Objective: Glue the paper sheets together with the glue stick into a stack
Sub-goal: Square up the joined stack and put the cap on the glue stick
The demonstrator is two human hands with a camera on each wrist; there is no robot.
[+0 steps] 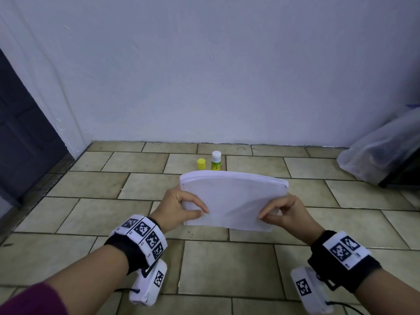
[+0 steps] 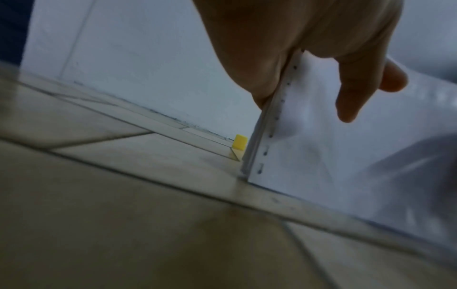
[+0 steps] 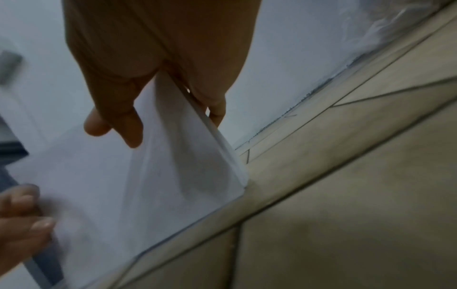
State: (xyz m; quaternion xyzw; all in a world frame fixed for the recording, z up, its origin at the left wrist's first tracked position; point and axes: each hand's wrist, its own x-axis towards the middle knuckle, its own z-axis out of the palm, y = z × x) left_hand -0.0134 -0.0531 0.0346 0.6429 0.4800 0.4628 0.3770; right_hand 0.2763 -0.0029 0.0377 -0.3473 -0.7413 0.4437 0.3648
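- Head view: a tiled floor [image 1: 227, 264] below a pale wall. The left hand [image 1: 179, 204] and right hand [image 1: 288, 213] each pinch a side of the paper stack [image 1: 234, 201], stood on edge. The glue stick [image 1: 216, 160] stands uncapped behind it, its yellow cap [image 1: 201, 164] beside it — gluing looks largely done, squaring up left.
- Left wrist: thumb and fingers [image 2: 346, 93] clamp the punched edge (bottom edge touching the floor).
- Right wrist: the same grasp; a plastic bag [image 3: 385, 29] lies beyond, contents unclear.

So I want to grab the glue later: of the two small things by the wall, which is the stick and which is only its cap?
The taller one with the white top, the glue stick; the short yellow cap stands to its left.
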